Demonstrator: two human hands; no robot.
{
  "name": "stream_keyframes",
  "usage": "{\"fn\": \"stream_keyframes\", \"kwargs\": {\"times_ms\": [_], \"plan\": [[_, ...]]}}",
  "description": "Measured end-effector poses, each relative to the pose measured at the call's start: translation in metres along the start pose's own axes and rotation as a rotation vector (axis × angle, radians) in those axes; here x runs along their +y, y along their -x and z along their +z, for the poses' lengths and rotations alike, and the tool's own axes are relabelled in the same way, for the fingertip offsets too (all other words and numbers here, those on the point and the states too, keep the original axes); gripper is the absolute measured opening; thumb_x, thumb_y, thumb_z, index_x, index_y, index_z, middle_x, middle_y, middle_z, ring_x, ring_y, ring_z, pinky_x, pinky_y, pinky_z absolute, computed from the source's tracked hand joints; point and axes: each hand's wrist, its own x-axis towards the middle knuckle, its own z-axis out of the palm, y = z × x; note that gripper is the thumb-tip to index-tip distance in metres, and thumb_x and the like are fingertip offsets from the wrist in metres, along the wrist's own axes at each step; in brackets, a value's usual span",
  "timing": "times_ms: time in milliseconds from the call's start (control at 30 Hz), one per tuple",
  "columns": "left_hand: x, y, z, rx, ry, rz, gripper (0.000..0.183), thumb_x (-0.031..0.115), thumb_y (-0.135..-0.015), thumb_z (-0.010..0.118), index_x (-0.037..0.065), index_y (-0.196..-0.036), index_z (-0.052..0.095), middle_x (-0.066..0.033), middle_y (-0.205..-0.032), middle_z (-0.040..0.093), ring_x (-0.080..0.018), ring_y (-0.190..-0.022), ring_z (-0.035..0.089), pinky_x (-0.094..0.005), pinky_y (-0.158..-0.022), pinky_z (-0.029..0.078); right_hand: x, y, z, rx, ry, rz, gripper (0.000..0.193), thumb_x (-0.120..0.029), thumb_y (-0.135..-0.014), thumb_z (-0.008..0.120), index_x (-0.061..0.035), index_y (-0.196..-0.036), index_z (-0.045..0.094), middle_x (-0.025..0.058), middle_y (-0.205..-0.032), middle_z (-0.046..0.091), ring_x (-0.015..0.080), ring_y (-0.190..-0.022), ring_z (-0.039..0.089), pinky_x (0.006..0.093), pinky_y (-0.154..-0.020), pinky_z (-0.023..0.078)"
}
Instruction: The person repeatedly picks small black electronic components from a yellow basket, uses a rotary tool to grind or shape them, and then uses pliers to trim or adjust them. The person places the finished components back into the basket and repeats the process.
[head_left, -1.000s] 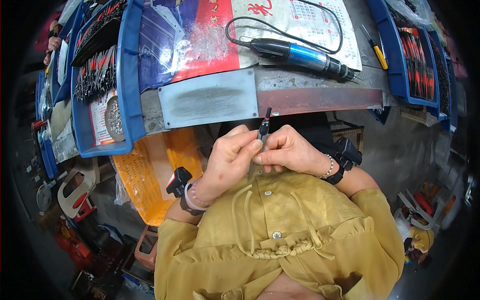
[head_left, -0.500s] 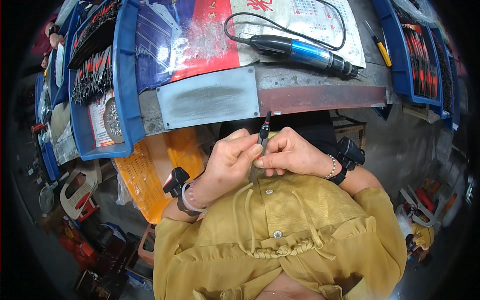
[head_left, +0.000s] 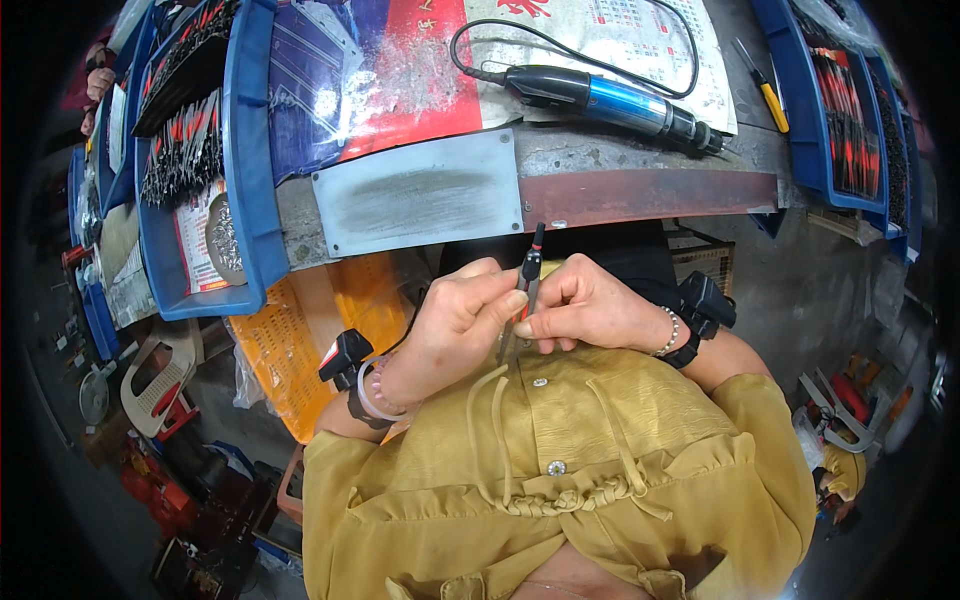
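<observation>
In front of my chest, just below the bench edge, both hands meet on a slim black and grey piece with red marks (head_left: pixel 532 262). It stands nearly upright, its narrow dark tip pointing toward the bench. My left hand (head_left: pixel 462 312) is closed on it, thumb and fingers pinching its side. My right hand (head_left: pixel 585 308) is closed too, thumb and forefinger pinching at its lower part. The fingers cover much of this piece, so its exact kind cannot be made out.
A blue and black electric screwdriver (head_left: pixel 610 100) with a looped cable lies on the bench. Blue bins (head_left: pixel 262 190) of black and red pieces stand left, with a dish of small metal parts (head_left: pixel 225 240). More blue bins (head_left: pixel 805 120) and a yellow-handled screwdriver (head_left: pixel 773 105) are right.
Both hands stay nearly in place around the slim piece, with only a slight shift of the right hand's fingers and the left wrist. The bench things look the same.
</observation>
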Motion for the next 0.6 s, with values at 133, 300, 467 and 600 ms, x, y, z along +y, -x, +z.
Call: {"fn": "stream_keyframes", "kwargs": {"times_ms": [133,300,467,600], "plan": [[-0.005,-0.007,-0.004,-0.064,0.167,-0.002,0.023,0.012,-0.096,0.061,-0.004,-0.111,0.064,-0.0019,-0.075,0.05,-0.0123,-0.065,0.044,-0.0275,-0.06,0.039,-0.001,0.0,-0.005,-0.007,-0.061,0.017,0.025,-0.017,-0.088,0.071,0.0018,-0.072,0.068,0.0045,-0.064,0.065,0.0082,-0.053,0.059,0.0214,-0.049,0.045],[-0.015,-0.022,-0.015,-0.345,1.135,-0.396,0.045,0.023,-0.098,0.059,0.0,-0.135,0.051,-0.0046,-0.097,0.064,-0.014,-0.071,0.056,-0.03,-0.069,0.049,-0.005,-0.006,-0.002,-0.043,-0.307,-0.062,0.021,-0.017,-0.089,0.071,0.0003,-0.078,0.071,0.0043,-0.067,0.066,0.0083,-0.057,0.061,0.0189,-0.05,0.044],[-0.024,-0.014,-0.015,-0.24,1.205,-0.286,0.042,0.029,-0.089,0.071,-0.001,-0.117,0.062,-0.0102,-0.108,0.064,-0.0217,-0.1,0.062,-0.0355,-0.09,0.05,-0.013,-0.001,-0.001,-0.023,-0.217,-0.06,0.019,-0.016,-0.091,0.069,0.0012,-0.085,0.072,0.0062,-0.078,0.07,0.0099,-0.062,0.063,0.0228,-0.059,0.049],[-0.019,-0.004,-0.026,-0.108,1.144,-0.257,0.031,0.022,-0.089,0.071,-0.003,-0.108,0.067,-0.0104,-0.107,0.066,-0.0214,-0.106,0.061,-0.0363,-0.095,0.048,-0.023,0.008,-0.004,0.23,-0.08,-0.13,0.014,-0.012,-0.093,0.064,0.0002,-0.092,0.07,0.0036,-0.076,0.068,0.007,-0.063,0.061,0.0207,-0.056,0.047]]}}
